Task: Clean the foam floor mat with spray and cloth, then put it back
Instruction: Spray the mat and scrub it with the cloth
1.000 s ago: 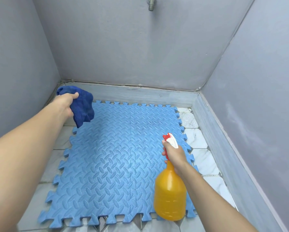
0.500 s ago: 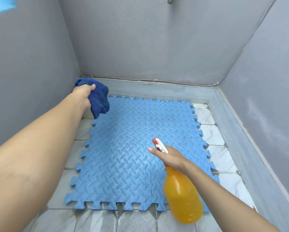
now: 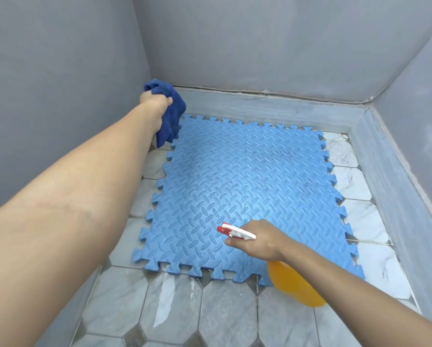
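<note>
Foam floor mat [image 3: 247, 191] lies flat on the tiled floor [image 3: 225, 316], filling the middle of the view. It is light blue, stamped all over with a raised diamond-plate pattern of short ovals, and its edges are cut into interlocking puzzle teeth. Faint seams cross at its centre, so it is made of four joined squares. A pale sheen sits near its middle, and faint darker smudges show toward 2 o'clock. Its far edge runs near the grey skirting [image 3: 272, 108]; bare marble-look tiles border it at 3, 6 and 9 o'clock.

Left hand [image 3: 155, 102], at 11 o'clock, has its grip closed on a dark blue cloth [image 3: 172, 121], which hangs bunched over the mat's far left corner, beside the grey wall [image 3: 60, 83]. Right hand [image 3: 262, 240], at 5 o'clock, has its grip wrapped around the neck of a spray bottle [image 3: 295, 284]: orange body tilted toward 5 o'clock, red and white nozzle aimed toward 9 o'clock above the mat's near half, a finger below the nozzle.
</note>
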